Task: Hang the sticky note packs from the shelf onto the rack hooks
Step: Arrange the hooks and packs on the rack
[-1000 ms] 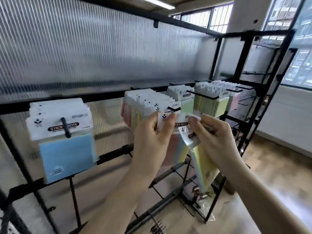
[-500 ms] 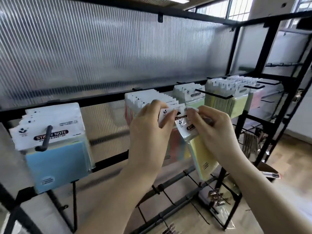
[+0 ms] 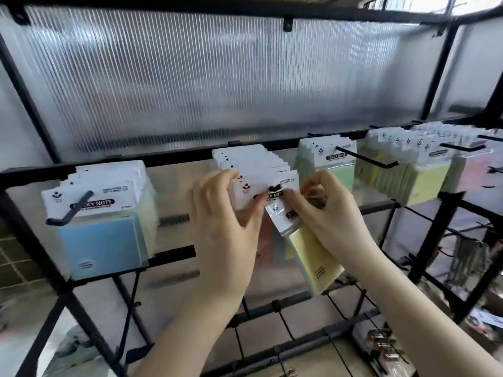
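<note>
Left hand (image 3: 226,229) pinched hung packs (image 3: 253,170) at hook tip (image 3: 274,188); right hand (image 3: 330,217) pinched tilted yellow pack (image 3: 313,254) just right; green packs (image 3: 336,164) near beyond.

Single head-worn view, wide-angle, strong barrel bend at edges. Faces forward and slightly down at a black rack (image 3: 174,156) backed by ribbed translucent panel (image 3: 217,83). Very close: both forearms enter from bottom edge, left hand (image 3: 228,221) and right hand (image 3: 329,221) meeting at frame centre, within arm's reach of the hooks. Rack runs left to right, receding toward upper right. Lower bars and floor visible beneath. Motion blur at left and right margins. No second view, so no shared area.
</note>
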